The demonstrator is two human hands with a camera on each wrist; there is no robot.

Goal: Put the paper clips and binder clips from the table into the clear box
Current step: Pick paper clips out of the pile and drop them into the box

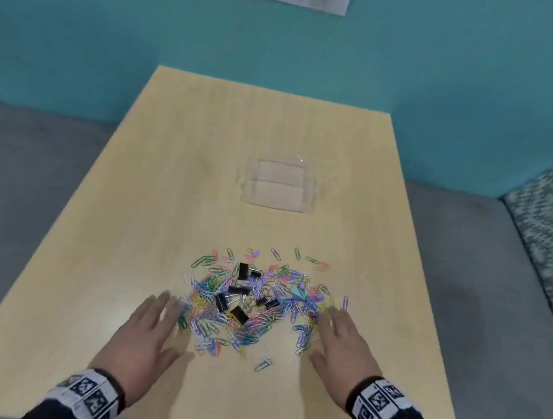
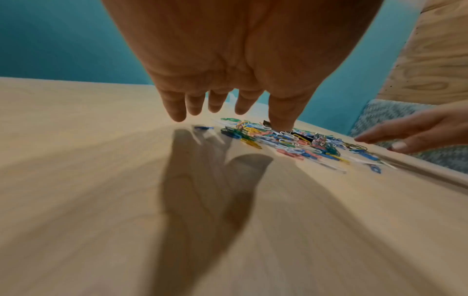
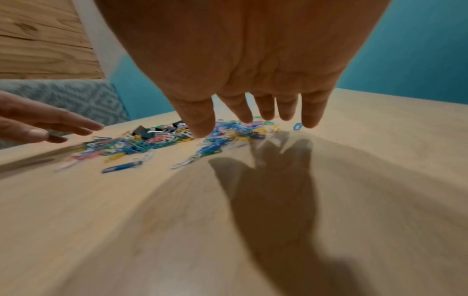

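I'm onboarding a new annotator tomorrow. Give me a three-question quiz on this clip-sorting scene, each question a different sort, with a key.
1. True or false: the clear box already holds clips.
2. The black binder clips lie: A) inside the box B) among the coloured paper clips C) in a hand
3. Fill in: the left hand and right hand flank the pile with fingers ____.

Key: 1 false; 2 B; 3 straight, holding nothing.

Lighting: bright, even, from overhead. Dark hand shadows fell on the table [image 2: 76,200] in both wrist views. Wrist views: lower halves streaked with blur, edges bowed. Head view: soft overall; the clear box [image 1: 277,206] faint, one small glint at its upper right corner.
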